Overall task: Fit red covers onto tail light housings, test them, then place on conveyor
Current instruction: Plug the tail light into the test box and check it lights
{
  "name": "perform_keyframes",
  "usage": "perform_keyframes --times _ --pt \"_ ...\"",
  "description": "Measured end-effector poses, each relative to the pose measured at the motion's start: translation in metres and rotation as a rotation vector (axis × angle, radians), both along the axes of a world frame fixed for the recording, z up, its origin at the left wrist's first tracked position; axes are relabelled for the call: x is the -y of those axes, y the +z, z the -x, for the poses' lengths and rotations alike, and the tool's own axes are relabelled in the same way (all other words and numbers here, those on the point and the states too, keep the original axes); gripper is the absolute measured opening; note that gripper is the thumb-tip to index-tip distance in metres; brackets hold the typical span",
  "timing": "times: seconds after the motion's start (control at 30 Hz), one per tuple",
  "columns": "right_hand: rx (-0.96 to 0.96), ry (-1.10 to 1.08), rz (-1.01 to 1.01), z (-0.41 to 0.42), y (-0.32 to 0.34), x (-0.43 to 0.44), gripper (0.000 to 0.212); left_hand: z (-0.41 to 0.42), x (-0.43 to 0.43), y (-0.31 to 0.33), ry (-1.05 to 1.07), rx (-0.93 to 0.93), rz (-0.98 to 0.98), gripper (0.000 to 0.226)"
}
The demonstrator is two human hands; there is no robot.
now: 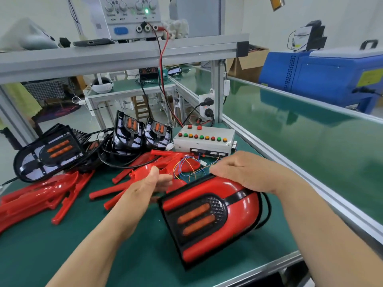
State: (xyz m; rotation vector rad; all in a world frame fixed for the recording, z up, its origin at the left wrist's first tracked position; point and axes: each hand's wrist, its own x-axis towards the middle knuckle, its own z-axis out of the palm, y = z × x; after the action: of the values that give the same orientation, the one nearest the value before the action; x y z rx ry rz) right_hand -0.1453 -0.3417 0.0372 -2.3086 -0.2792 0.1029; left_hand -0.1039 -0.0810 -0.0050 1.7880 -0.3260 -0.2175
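Note:
A tail light [209, 216] with its red cover on lies tilted on the green bench in front of me. My right hand [242, 172] rests on its far top edge, fingers curled over the rim. My left hand [149, 183] hovers just left of it with the thumb up and fingers loosely bent; whether it holds anything I cannot tell. Thin coloured wires [186, 168] run from behind the light toward the test box [204, 141]. Loose red covers [41, 195] lie at the left. Uncovered black housings [47, 152] sit behind them.
Two more black housings [143, 133] stand upright by the test box. The green conveyor [300, 129] runs along the right behind an aluminium rail. A power supply [130, 15] sits on the shelf above, with red and black leads hanging down. A blue machine [323, 77] stands beyond the conveyor.

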Motion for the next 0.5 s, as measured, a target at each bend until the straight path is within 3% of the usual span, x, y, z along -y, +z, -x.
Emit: perform_keyframes --times 0.13,0.2,0.33,0.5 --pt "0.088 0.141 0.220 0.003 0.026 -0.036 0.074 -0.001 0.009 0.017 -0.585 -0.045 -0.106 0.081" --pt "0.126 0.192 0.256 0.005 0.033 -0.048 0.071 -0.001 0.011 0.027 -0.757 -0.119 -0.179 0.101" --pt "0.196 0.272 0.345 0.008 0.046 -0.062 0.060 -0.006 0.006 0.033 -0.904 -0.241 -0.221 0.098" --pt "0.257 0.329 0.467 0.004 0.048 -0.076 0.060 -0.003 0.002 0.021 -0.898 -0.305 -0.169 0.105"
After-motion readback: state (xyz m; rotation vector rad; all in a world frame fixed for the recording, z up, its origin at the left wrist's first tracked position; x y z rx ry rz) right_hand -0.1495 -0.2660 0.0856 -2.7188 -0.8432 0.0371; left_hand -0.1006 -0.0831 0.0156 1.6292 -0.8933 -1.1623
